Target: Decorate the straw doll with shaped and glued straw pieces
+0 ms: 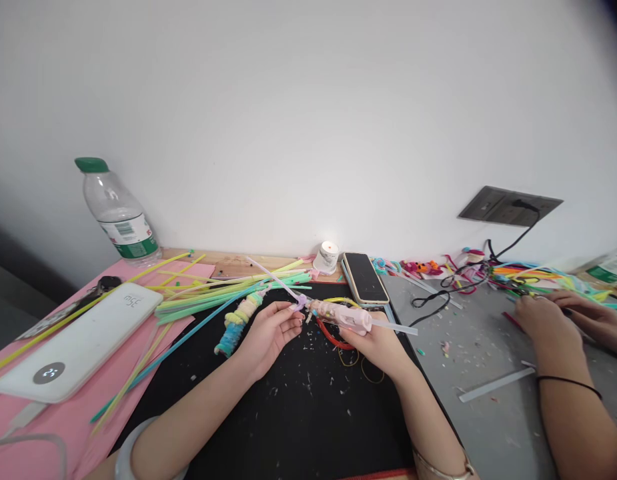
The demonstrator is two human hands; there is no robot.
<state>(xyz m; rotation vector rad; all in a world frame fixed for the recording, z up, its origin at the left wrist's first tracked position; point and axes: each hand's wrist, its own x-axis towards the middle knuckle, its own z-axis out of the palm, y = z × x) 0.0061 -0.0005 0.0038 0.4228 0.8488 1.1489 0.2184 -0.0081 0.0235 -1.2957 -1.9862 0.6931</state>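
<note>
My right hand [371,343] is wrapped round a pale pink hot glue gun [345,319], and a clear glue stick [398,327] juts out of its back end. The gun's nozzle points left, close to the fingers of my left hand [273,337]. Those fingers pinch a lilac pipe cleaner [273,275], whose long end slants up to the left. At the nozzle tip the pipe cleaner is bunched; whether they touch I cannot tell. Beside my left wrist lies a wrapped roll of blue, yellow and cream pipe cleaner [239,323].
Loose green and yellow pipe cleaners [203,303], a white power bank [81,341] and a plastic bottle [122,220] lie or stand to the left. A paper cup [327,257] and phone [364,277] are behind. A co-worker's hands [551,320] work at the right, near a black cable [433,300].
</note>
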